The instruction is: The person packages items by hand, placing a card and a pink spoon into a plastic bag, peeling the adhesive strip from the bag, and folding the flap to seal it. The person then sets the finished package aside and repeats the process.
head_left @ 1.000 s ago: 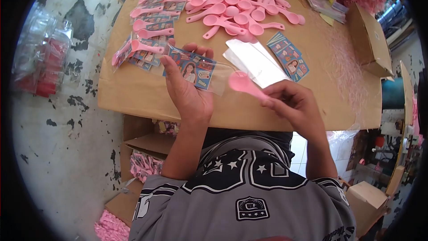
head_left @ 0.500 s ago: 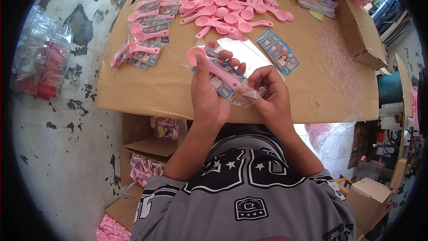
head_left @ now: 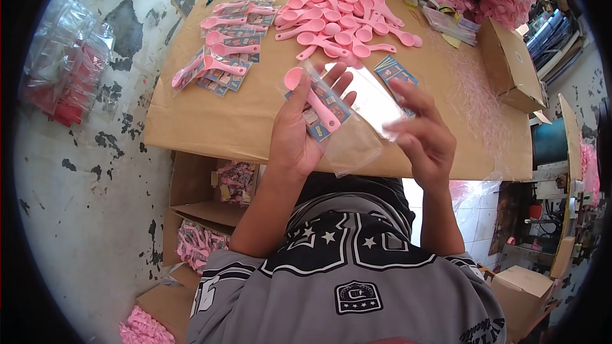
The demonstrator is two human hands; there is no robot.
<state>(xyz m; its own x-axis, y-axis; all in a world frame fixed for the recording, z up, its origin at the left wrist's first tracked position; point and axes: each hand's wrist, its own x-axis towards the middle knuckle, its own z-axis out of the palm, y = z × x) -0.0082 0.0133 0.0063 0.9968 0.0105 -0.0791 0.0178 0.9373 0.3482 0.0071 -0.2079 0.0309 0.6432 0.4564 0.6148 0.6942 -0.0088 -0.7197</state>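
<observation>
My left hand point(head_left: 298, 130) grips a clear plastic bag point(head_left: 354, 145) with a pink spoon point(head_left: 313, 100) and a blue printed card point(head_left: 317, 129) inside. The thumb presses near the spoon's bowl, and the bag's loose end hangs out to the right. Beside that end my right hand point(head_left: 426, 134) is raised with its fingers apart, slightly blurred and holding nothing. Beyond the hands lies a stack of shiny clear bags point(head_left: 373, 99), with blue cards point(head_left: 396, 71) partly hidden behind my right fingers.
A heap of pink spoons point(head_left: 344, 19) covers the table's point(head_left: 210, 124) far middle. Several bagged spoons point(head_left: 226, 67) lie at the left. A cardboard box point(head_left: 510, 64) and pink plastic strands point(head_left: 475, 89) are at the right. Clear packs point(head_left: 67, 57) hang by the left wall.
My right hand has let go of the bag's end and moved right, its fingers spreading. The bag's loose end now hangs unfolded, while my left hand keeps its grip.
</observation>
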